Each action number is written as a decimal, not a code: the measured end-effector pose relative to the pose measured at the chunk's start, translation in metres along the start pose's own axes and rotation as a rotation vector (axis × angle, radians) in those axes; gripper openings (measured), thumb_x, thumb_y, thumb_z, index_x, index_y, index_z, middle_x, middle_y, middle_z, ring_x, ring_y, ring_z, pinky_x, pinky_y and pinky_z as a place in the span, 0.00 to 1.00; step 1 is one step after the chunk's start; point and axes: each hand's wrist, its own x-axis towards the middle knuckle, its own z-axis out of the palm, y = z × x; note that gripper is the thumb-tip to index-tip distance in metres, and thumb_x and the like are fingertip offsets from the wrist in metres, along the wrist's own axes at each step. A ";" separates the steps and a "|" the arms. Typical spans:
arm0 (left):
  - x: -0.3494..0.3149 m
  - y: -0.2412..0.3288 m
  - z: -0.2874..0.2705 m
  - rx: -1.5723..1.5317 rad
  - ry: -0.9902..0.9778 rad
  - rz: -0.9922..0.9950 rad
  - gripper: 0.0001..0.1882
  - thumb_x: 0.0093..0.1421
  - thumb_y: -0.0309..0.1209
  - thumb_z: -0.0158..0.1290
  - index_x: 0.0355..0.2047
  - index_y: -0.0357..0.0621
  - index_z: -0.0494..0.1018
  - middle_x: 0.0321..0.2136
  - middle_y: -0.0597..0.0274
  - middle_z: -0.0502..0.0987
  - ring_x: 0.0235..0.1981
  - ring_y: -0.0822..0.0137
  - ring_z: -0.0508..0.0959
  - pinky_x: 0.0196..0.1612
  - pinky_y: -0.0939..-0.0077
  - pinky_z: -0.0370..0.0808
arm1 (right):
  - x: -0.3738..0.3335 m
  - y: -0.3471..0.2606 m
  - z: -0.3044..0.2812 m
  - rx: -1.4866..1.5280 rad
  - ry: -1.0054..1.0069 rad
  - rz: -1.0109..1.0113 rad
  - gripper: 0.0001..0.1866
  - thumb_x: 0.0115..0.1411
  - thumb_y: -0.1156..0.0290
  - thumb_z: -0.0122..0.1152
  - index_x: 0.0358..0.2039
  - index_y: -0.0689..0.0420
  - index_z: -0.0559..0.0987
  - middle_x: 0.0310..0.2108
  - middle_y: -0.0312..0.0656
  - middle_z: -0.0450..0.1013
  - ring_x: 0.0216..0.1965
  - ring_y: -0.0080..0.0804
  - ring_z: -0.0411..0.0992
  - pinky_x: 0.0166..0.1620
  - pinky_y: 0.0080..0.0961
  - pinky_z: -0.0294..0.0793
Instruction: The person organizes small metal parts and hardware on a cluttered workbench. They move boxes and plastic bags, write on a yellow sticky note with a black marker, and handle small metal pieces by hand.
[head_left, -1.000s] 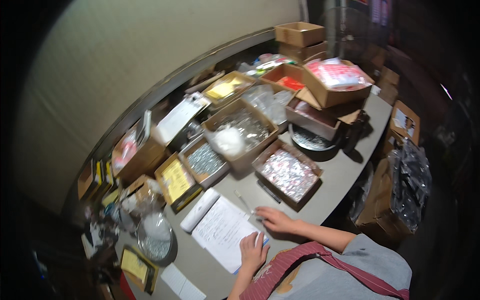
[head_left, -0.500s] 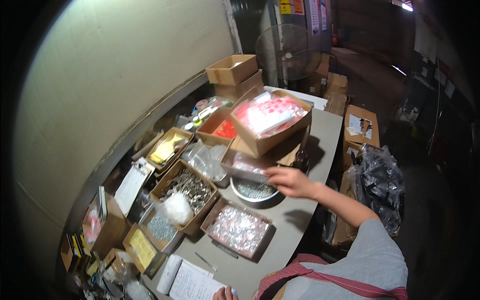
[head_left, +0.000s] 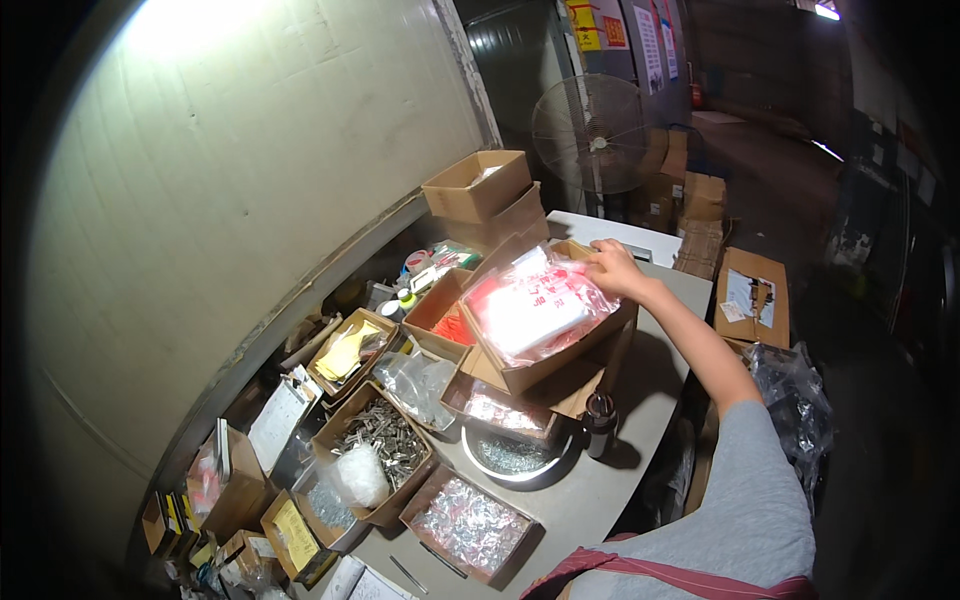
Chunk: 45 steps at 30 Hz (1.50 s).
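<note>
My right hand [head_left: 615, 270] reaches over the far right rim of an upper cardboard box [head_left: 560, 370]. Its bent fingers and thumb press on the clear plastic of the bags [head_left: 535, 310] inside, which are white with red print. This box sits tilted on top of other boxes. A lower carton [head_left: 500, 408] of small clear packets peeks out beneath it. My left hand is out of view.
A white round tub [head_left: 478, 462] of small metal parts and a dark bottle [head_left: 600, 425] stand nearby. Closer are a box of clear packets [head_left: 470, 525] and a box of metal pieces [head_left: 385, 440]. A fan [head_left: 598, 145] stands beyond the table.
My right hand has moved from the lower carton's near edge up and away to the upper box's far right rim. My left hand, earlier by the notepad, has left the view. The view has shifted.
</note>
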 end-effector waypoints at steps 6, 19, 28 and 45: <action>-0.018 -0.004 0.019 0.156 -0.106 -0.100 0.35 0.58 0.31 0.48 0.65 0.29 0.57 0.58 0.25 0.63 0.57 0.28 0.65 0.62 0.36 0.60 | 0.041 0.041 0.017 0.383 0.268 0.393 0.13 0.65 0.62 0.55 0.35 0.59 0.81 0.28 0.51 0.78 0.30 0.46 0.78 0.35 0.37 0.74; 0.015 0.058 -0.012 0.037 -0.026 -0.396 0.35 0.57 0.33 0.48 0.65 0.32 0.59 0.61 0.30 0.62 0.62 0.35 0.63 0.66 0.43 0.59 | 0.025 0.012 -0.017 0.494 -0.147 -0.178 0.23 0.58 0.63 0.60 0.53 0.59 0.78 0.53 0.48 0.75 0.54 0.39 0.74 0.58 0.32 0.71; 0.019 0.063 0.007 0.134 0.083 -0.564 0.28 0.56 0.28 0.48 0.59 0.43 0.70 0.59 0.42 0.69 0.60 0.42 0.68 0.63 0.48 0.65 | 0.010 -0.068 -0.025 0.220 -0.390 -0.609 0.36 0.49 0.56 0.68 0.60 0.53 0.74 0.61 0.48 0.69 0.62 0.48 0.67 0.64 0.45 0.66; 0.027 0.079 0.005 0.106 0.088 -0.601 0.25 0.58 0.28 0.47 0.58 0.47 0.72 0.59 0.47 0.70 0.60 0.45 0.68 0.63 0.49 0.65 | 0.046 -0.055 0.001 0.591 -0.233 -0.412 0.11 0.53 0.78 0.65 0.38 0.62 0.77 0.45 0.47 0.75 0.46 0.43 0.75 0.45 0.30 0.75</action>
